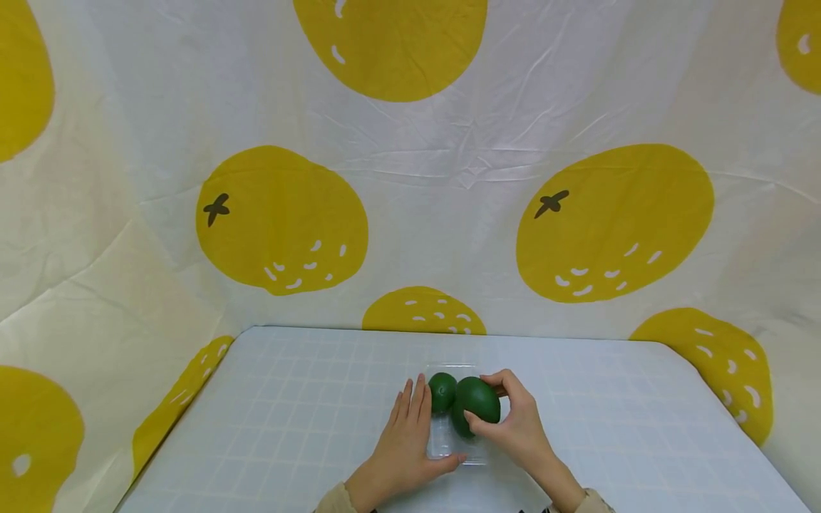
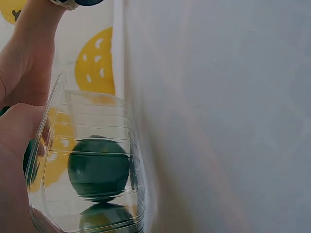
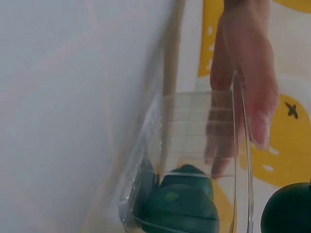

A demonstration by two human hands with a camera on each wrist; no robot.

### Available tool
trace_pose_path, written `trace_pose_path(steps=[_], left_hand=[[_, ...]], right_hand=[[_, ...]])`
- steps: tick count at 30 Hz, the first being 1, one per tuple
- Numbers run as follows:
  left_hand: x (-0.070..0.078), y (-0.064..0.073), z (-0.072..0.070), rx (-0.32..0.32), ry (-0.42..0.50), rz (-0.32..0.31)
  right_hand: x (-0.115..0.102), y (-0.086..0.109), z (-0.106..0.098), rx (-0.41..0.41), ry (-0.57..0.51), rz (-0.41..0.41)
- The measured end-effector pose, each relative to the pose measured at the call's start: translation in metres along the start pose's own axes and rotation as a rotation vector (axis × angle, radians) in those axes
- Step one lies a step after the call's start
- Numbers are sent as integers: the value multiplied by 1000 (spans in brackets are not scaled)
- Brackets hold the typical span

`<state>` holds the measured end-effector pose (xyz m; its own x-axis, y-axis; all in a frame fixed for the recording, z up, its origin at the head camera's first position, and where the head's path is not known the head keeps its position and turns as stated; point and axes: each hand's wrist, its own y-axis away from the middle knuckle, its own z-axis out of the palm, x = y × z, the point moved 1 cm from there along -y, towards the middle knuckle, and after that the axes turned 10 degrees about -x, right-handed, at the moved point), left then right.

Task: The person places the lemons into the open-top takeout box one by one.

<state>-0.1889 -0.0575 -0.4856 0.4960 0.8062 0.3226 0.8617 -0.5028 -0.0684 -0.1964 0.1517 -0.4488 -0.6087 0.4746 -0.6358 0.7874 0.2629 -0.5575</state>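
Note:
A clear plastic container point(image 1: 439, 445) sits on the table, its long side running away from me. A smaller-looking green avocado point(image 1: 442, 392) lies inside toward the far end; the left wrist view shows this avocado point(image 2: 98, 167) through the clear wall. My right hand point(image 1: 519, 420) grips a larger-looking green avocado point(image 1: 476, 402) between thumb and fingers, over the container's right half. In the right wrist view the held avocado point(image 3: 286, 208) appears beyond the rim. My left hand point(image 1: 407, 442) rests along the container's left side with straight fingers, its thumb stretched across the near end.
A pale checked cloth covers the table point(image 1: 308, 406). Behind it and at both sides hangs a white curtain point(image 1: 442, 214) printed with large yellow fruit. The container's thin rim point(image 3: 241, 155) stands up between the hands.

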Motion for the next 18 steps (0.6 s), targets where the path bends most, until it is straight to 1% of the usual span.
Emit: trace_pose_path(steps=[4,10,13,16,18], left_hand=[[0,0,1,20,-3,12],[-2,1,2,48,-20,28],[-3,1,2,40,-17,33],[-3,2,2,25,-13,36],[-4,2,2,22,-15,39]], right_hand=[[-1,4,10,-39,-39,-1],[0,9,23,-112,-59,-43],[-1,12,28,-141,-10,-53],[-4,14,31,-148,70,-46],[-5,15,32,-150,101,-23]])
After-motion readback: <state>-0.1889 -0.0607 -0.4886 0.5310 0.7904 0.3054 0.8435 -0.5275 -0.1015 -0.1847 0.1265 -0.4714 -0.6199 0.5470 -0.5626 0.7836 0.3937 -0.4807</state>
